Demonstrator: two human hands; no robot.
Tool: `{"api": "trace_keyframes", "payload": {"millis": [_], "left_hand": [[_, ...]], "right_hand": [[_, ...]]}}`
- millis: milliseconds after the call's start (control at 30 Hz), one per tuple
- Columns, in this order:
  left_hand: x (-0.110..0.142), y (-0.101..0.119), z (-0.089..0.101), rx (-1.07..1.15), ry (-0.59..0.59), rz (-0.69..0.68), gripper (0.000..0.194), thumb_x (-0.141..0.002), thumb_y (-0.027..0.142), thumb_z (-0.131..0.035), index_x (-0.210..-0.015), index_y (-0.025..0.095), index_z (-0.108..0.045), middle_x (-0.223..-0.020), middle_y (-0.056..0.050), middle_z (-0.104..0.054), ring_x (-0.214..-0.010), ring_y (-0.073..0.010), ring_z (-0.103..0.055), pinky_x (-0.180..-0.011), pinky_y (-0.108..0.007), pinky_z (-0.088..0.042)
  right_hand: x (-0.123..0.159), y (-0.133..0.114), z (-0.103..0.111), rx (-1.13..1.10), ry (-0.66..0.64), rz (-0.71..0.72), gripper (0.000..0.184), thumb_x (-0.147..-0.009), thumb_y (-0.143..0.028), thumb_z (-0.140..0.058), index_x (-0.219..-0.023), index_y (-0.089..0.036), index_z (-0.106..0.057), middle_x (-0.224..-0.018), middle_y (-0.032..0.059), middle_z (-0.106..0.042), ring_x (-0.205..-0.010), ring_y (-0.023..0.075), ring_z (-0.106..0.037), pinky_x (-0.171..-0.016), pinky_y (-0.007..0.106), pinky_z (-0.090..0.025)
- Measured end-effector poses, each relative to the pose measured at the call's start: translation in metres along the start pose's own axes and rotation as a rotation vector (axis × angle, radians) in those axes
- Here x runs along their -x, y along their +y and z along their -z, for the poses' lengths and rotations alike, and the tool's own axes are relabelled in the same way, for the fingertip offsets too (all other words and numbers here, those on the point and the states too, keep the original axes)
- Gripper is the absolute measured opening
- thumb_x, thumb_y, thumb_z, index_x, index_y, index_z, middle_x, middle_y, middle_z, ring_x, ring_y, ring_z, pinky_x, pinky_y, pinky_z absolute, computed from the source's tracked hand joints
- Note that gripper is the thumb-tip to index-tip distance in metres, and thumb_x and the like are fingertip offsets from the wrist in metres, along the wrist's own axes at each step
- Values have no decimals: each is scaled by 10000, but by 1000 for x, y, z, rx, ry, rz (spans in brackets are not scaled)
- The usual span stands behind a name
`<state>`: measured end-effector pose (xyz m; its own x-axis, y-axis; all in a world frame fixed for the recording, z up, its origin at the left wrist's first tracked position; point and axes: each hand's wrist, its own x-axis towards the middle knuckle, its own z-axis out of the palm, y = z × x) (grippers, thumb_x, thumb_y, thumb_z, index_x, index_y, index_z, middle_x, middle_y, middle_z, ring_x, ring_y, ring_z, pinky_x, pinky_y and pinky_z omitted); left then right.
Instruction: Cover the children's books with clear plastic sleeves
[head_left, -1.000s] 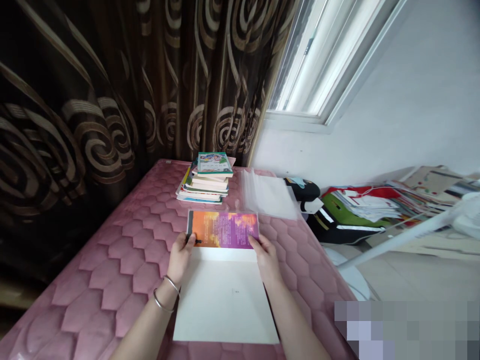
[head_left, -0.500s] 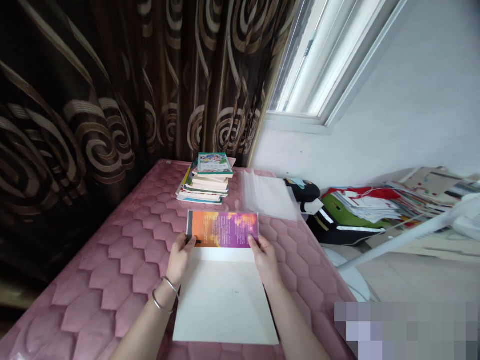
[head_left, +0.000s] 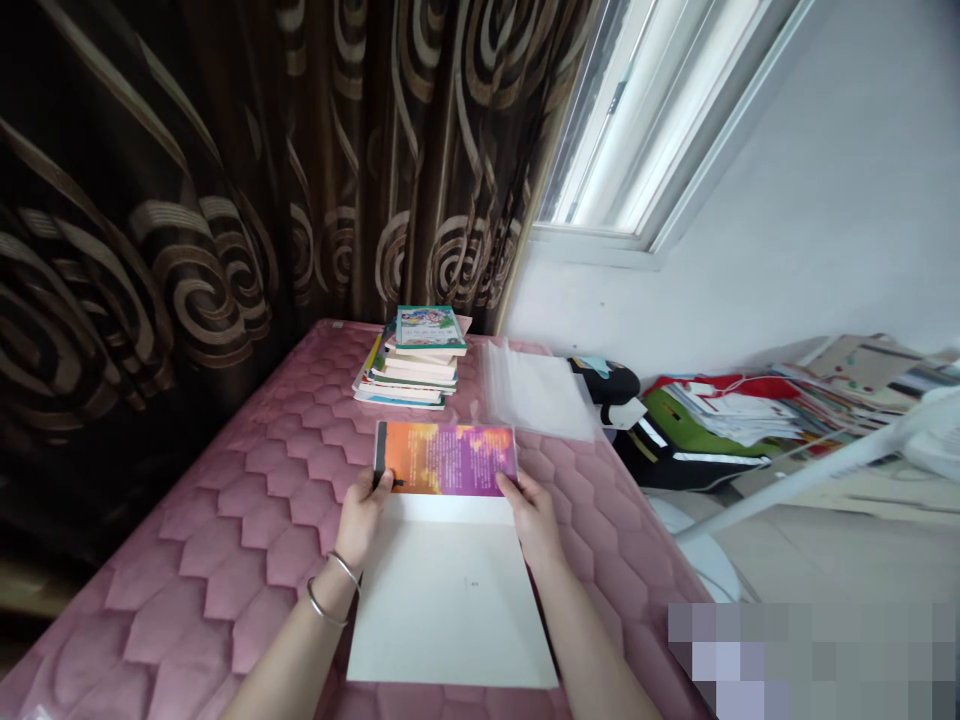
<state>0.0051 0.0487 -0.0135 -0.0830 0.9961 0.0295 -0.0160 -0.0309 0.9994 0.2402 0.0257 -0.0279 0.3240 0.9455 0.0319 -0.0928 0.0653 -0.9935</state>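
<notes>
An open book lies on a pink quilted mattress [head_left: 247, 510], its blank white page [head_left: 450, 600] facing up toward me. At its far end the orange and purple cover flap [head_left: 446, 458] stands folded up. My left hand [head_left: 361, 515] pinches the flap's lower left corner, and two metal bangles sit on that wrist. My right hand [head_left: 531, 510] pinches the flap's lower right corner. Both hands are closed on the flap.
A stack of books [head_left: 414, 362] sits at the far end of the mattress, beside clear plastic sleeves [head_left: 536, 395]. A dark patterned curtain [head_left: 225, 180] hangs behind, and a window is at the upper right. Piled papers and bags [head_left: 735, 410] lie on the floor at right.
</notes>
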Motion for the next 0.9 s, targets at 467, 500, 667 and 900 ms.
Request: {"api": "trace_keyframes", "payload": {"millis": [467,500,667,900], "left_hand": [[-1,2,2,36,-3,10,422,-680,558,-677,-774,147,-664,-662,-24,-664,-609,-180,-590,-520,-244,-401],[-1,2,2,31,-3,11,421,-680,559,-677,-767,148,-663,-648,-20,-657,-599,-178,-585,-515,-245,-396],[0,3,2,-9,13,13,425,-681,578,-666,-725,157,-641,-589,2,-614,-564,-170,-562,-505,-250,-373],[-2,-2,1,-25,24,-17,431,-703,576,-647,-766,150,-629,-670,-19,-652,-616,-173,-583,-548,-245,-411]], "right_hand": [[-1,3,0,82,2,25,454,-718,-567,-673,-1012,-224,-717,-914,53,-736,-815,259,-662,-724,352,-518],[0,2,0,60,-2,12,452,-709,-560,-686,-1005,-220,-719,-907,52,-737,-816,263,-663,-719,351,-518],[0,-3,0,-18,-25,-38,442,-696,-537,-707,-978,-197,-725,-884,56,-738,-809,271,-665,-713,354,-513],[-4,1,4,110,-29,13,528,-700,-573,-678,-1038,-169,-709,-860,66,-735,-816,263,-657,-714,341,-516]]}}
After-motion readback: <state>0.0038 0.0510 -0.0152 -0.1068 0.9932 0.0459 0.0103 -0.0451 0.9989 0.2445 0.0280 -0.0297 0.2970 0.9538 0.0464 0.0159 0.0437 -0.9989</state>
